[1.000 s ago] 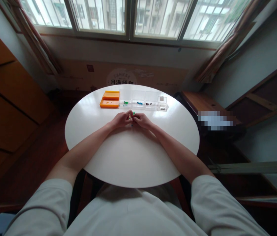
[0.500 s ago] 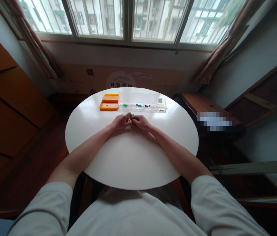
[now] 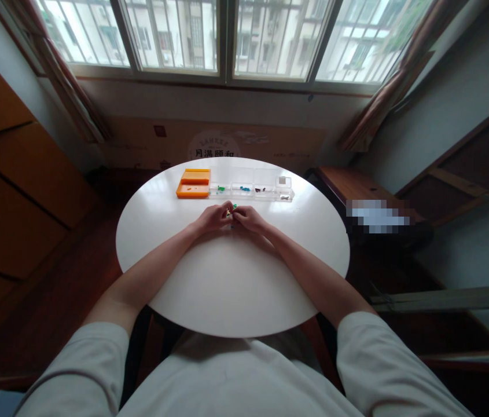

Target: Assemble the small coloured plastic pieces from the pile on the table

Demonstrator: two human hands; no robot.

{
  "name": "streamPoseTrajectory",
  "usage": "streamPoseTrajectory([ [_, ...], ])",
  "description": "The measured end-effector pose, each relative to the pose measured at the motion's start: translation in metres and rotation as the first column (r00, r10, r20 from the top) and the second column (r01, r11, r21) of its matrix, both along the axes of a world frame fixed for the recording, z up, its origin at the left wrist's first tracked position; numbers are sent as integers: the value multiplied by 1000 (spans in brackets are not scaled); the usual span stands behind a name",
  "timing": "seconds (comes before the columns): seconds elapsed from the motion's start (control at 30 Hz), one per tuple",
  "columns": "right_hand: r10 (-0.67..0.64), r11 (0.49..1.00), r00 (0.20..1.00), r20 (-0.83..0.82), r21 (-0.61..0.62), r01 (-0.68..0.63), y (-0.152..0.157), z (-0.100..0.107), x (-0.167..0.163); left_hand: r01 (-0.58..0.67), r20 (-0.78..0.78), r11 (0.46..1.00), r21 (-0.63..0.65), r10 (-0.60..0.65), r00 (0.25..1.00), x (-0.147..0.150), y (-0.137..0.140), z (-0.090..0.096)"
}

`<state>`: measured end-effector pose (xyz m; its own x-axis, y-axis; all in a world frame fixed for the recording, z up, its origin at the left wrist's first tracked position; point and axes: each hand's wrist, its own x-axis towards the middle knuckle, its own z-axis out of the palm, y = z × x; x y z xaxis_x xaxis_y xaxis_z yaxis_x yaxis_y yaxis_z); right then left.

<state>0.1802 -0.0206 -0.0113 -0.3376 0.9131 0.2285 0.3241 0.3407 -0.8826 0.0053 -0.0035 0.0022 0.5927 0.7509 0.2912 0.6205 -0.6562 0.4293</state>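
Head view: from my remote seat I see both hands meeting over the white table, near the centre of the frame. A small coloured piece sits between their fingertips, green at its upper end, with a speck of blue lower down; its long axis seems to run up and down the frame, but the fingers hide too much for me to be sure.

The left hand curls closed around its left side; the right hand pinches against its right. Neither is clearly nearer. Whether the right also has a separate bit, I cannot tell. Just above them in the frame lie an orange tray and a row of clear compartments, well within reach.
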Motion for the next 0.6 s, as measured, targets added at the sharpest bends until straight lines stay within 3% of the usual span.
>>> streamPoseTrajectory([
  [0.6, 13, 1000, 1000, -5, 0, -13, 4, -5, 2, -4, -17, 1000, -5, 4, 1000, 0, -2, 3],
])
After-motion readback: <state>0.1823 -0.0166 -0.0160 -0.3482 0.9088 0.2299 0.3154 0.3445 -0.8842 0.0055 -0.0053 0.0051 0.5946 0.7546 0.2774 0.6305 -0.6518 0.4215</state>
